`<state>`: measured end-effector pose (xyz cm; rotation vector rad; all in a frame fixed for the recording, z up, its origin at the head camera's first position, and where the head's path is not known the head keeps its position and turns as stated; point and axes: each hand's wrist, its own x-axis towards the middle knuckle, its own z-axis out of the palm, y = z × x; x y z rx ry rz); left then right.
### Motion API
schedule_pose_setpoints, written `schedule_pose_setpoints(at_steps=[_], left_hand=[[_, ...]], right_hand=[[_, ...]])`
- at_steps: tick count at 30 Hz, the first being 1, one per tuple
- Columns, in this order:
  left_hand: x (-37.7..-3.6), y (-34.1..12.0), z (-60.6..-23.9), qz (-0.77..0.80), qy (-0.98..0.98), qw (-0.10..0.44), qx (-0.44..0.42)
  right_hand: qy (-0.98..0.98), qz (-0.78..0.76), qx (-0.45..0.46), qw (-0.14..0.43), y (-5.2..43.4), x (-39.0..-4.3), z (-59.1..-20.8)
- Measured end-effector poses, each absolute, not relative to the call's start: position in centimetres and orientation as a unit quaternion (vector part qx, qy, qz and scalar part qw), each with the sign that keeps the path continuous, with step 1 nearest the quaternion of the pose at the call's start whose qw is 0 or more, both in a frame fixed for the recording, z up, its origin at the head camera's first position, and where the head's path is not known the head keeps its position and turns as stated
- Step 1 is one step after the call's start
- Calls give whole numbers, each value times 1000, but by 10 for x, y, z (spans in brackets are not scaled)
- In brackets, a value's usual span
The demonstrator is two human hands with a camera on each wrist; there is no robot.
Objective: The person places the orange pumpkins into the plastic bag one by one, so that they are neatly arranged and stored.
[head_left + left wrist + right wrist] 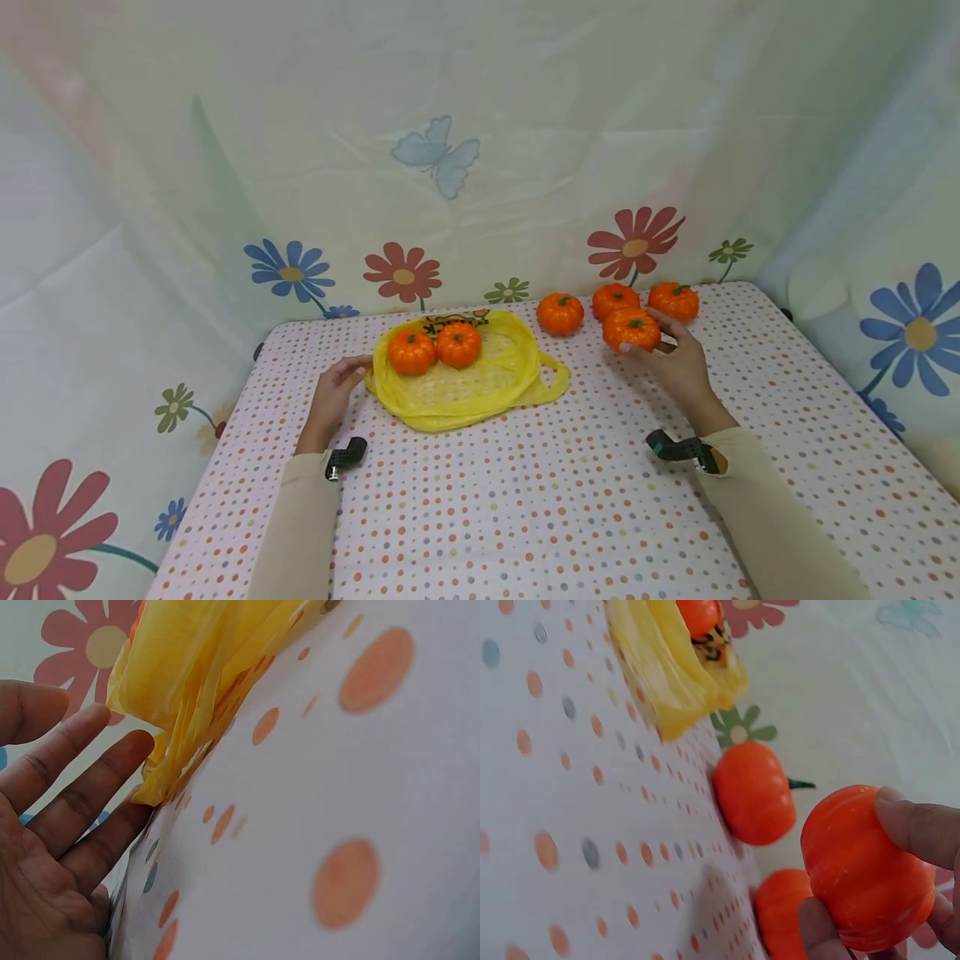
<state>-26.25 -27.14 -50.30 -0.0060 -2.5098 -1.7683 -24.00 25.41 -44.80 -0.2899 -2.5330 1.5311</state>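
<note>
A small orange pumpkin (632, 331) is gripped between the thumb and fingers of my right hand (681, 367); the right wrist view shows the held pumpkin (862, 870) off the cloth. Toward the left lies a yellow plastic bag (465, 408), its mouth spread open. Inside it sit two orange pumpkins, a left one (411, 353) and a right one (459, 345). My left hand (335, 396) is at the bag's left edge, and its extended fingers touch or nearly touch the plastic, as the left wrist view shows on the bag (176, 682).
Along the back edge stand three more pumpkins: one (560, 314) right of the bag, one (615, 300) behind the held pumpkin, and one (674, 302) beyond my right fingers. A dotted cloth (487, 517) covers the table. A flowered curtain (525, 200) hangs behind.
</note>
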Motion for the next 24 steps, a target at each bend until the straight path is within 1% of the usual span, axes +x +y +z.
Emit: schedule_pose_setpoints(at_steps=[9, 16, 24], left_hand=[[-263, -272, -505, -570, -820, 40, -6], [-264, -271, -507, -575, -817, 32, 2], [-263, -271, -505, -574, -818, 36, 1]], right_hand=[[-852, 520, -41, 45, 215, -246, -446], [-842, 539, 18, 27, 178, -259, -448], [-833, 550, 66, -12, 135, -279, -447]])
